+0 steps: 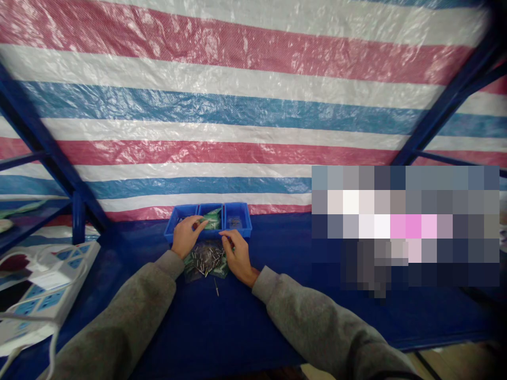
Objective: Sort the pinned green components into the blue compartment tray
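In the head view, the person's left hand (186, 236) rests at the front wall of a blue plastic three-compartment tray (244, 219), which sits near the far edge of a dark blue shelf top (198, 327). Its fingers lie close together, reaching over the wall towards the middle compartment, and the thumb and forefinger seem to meet near some flat green packets (212, 218), though whether they pinch anything is too small to tell. The right hand (237, 258) sits just beside the tray's front right corner, its fingers bunched and curving down towards a clear plastic bag (190, 273), with no clear grip visible. The bag lies in front of the tray, between the hands, holding many slim silver metal pins (205, 258) in a loose heap. One stray metal pin (216, 286) lies apart on the shelf top, just in front of the bag. Since the bag looks open and loosely heaped, a knock from either wrist could scatter more pins, and thin pieces like the stray one could easily slide out of reach. Near the left edge of the shelf top sits a white power strip (49, 279) with blue panels, and a red, white and blue striped tarpaulin (198, 105) hangs behind.
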A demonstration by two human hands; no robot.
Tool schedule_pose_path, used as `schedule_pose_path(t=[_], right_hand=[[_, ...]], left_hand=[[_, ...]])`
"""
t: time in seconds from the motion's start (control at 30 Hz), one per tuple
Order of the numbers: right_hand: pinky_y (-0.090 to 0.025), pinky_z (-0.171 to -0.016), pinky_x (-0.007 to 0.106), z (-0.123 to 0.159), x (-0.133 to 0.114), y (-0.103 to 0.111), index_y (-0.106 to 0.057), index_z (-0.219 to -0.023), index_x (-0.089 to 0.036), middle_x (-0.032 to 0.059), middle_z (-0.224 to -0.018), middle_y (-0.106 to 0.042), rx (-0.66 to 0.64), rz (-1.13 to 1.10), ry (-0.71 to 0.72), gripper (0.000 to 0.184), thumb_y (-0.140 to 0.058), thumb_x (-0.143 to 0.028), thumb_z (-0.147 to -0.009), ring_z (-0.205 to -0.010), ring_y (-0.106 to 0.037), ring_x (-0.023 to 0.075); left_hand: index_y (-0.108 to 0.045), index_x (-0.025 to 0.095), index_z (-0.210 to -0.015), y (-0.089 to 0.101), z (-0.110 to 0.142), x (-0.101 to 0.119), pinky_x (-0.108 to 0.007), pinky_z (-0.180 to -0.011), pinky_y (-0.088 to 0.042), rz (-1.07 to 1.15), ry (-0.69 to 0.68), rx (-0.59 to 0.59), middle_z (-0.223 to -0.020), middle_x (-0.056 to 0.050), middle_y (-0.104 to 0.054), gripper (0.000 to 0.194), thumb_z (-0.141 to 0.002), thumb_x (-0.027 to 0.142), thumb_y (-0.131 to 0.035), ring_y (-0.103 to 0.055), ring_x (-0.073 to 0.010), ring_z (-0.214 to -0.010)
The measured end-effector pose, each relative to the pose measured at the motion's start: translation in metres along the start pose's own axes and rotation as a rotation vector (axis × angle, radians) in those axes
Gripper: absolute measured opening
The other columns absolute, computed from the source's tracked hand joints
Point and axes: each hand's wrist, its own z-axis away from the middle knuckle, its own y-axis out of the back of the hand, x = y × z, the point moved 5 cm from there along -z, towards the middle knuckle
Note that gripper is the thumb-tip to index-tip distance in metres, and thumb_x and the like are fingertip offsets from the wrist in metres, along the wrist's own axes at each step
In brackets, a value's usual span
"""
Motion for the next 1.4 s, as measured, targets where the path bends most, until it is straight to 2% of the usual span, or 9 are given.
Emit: schedule_pose_path(t=[0.1, 0.23, 0.33, 0.53, 0.9, 1.0, 1.07, 1.2, 1.4], right_hand=[[-0.044, -0.076, 0.028, 0.0, 0.0, 0.0, -0.063, -0.099, -0.02, 0.0048, -0.092, -0.062, -0.011, -0.005, 0.004, 0.024, -0.04, -0.019, -0.09, -0.086, -0.057, 0.0162], [-0.044, -0.076, 0.027, 0.0, -0.001, 0.0, -0.063, -0.097, -0.02, 0.0047, -0.093, -0.062, -0.023, -0.012, 0.003, 0.024, -0.039, -0.018, -0.09, -0.086, -0.057, 0.016], [-0.044, -0.077, 0.027, 0.0, -0.001, 0.0, -0.063, -0.097, -0.02, 0.0045, -0.092, -0.062, -0.02, -0.01, 0.0, 0.024, -0.039, -0.017, -0.09, -0.086, -0.057, 0.0158], [-0.044, -0.077, 0.027, 0.0, -0.001, 0.0, -0.062, -0.097, -0.02, 0.0045, -0.093, -0.061, -0.032, -0.013, 0.004, 0.023, -0.04, -0.018, -0.091, -0.086, -0.056, 0.0156], [-0.042, -0.072, 0.024, -0.001, 0.0, 0.0, -0.061, -0.093, -0.017, 0.0043, -0.088, -0.061, -0.068, 0.098, 0.012, 0.022, -0.039, -0.017, -0.09, -0.079, -0.056, 0.0138], [-0.041, -0.066, 0.023, 0.001, -0.007, -0.003, -0.06, -0.091, -0.017, 0.0024, -0.078, -0.063, -0.256, 0.21, 0.084, 0.017, -0.044, -0.022, -0.088, -0.067, -0.056, 0.0126], [-0.039, -0.061, 0.022, 0.007, -0.017, -0.01, -0.06, -0.091, -0.018, 0.0002, -0.068, -0.062, -0.517, 0.299, 0.205, 0.016, -0.049, -0.03, -0.086, -0.06, -0.056, 0.0125], [-0.038, -0.059, 0.024, 0.025, -0.036, -0.018, -0.057, -0.105, -0.018, 0.0046, -0.076, -0.067, -0.921, 0.458, 0.484, 0.043, -0.054, -0.053, -0.079, -0.069, -0.061, 0.0183], [-0.038, -0.057, 0.025, 0.035, -0.039, -0.023, -0.058, -0.1, -0.018, 0.0058, -0.083, -0.068, -1.105, 0.583, 0.528, 0.034, -0.052, -0.047, -0.082, -0.071, -0.063, 0.0185]], left_hand=[[-0.066, 0.019, -0.083, -0.014, -0.011, -0.003, -0.031, -0.068, -0.038, -0.192, -0.092, -0.113, -0.067, -0.004, -0.06, 0.025, -0.079, 0.042, -0.057, -0.053, -0.021, -0.072], [-0.065, 0.021, -0.085, -0.016, -0.021, 0.001, -0.036, -0.077, -0.035, -0.338, -0.101, -0.121, -0.088, -0.008, -0.06, 0.019, -0.076, 0.037, -0.063, -0.05, -0.0258, -0.09], [-0.061, 0.023, -0.103, -0.019, -0.027, 0.006, -0.037, -0.082, -0.036, -0.264, -0.144, -0.152, -0.101, -0.008, -0.058, 0.025, -0.078, 0.025, -0.06, -0.051, -0.0252, -0.099], [-0.068, 0.02, -0.087, -0.034, -0.026, 0.003, -0.031, -0.08, -0.042, -0.108, -0.213, -0.346, -0.089, -0.007, -0.066, 0.021, -0.086, 0.027, -0.049, -0.06, -0.0203, -0.087], [-0.064, 0.022, -0.1, 0.012, 0.001, 0.033, -0.035, -0.093, -0.038, -0.069, -0.206, -0.2, -0.108, -0.004, -0.064, 0.025, -0.089, 0.034, -0.045, -0.055, -0.0193, -0.105], [-0.064, 0.02, -0.097, 0.025, 0.014, 0.035, -0.035, -0.093, -0.039, -0.058, -0.185, -0.138, -0.104, -0.004, -0.064, 0.024, -0.089, 0.032, -0.045, -0.056, -0.0192, -0.102], [-0.063, 0.019, -0.095, 0.029, 0.021, 0.033, -0.034, -0.091, -0.04, -0.05, -0.171, -0.111, -0.1, -0.005, -0.066, 0.023, -0.088, 0.032, -0.046, -0.058, -0.0191, -0.099], [-0.064, 0.019, -0.092, 0.026, 0.029, 0.027, -0.032, -0.087, -0.043, -0.042, -0.157, -0.123, -0.095, -0.004, -0.067, 0.022, -0.088, 0.031, -0.046, -0.06, -0.0187, -0.094], [-0.064, 0.019, -0.092, 0.02, 0.031, 0.024, -0.031, -0.084, -0.043, -0.052, -0.146, -0.134, -0.095, -0.004, -0.068, 0.022, -0.088, 0.031, -0.047, -0.061, -0.0184, -0.092]])
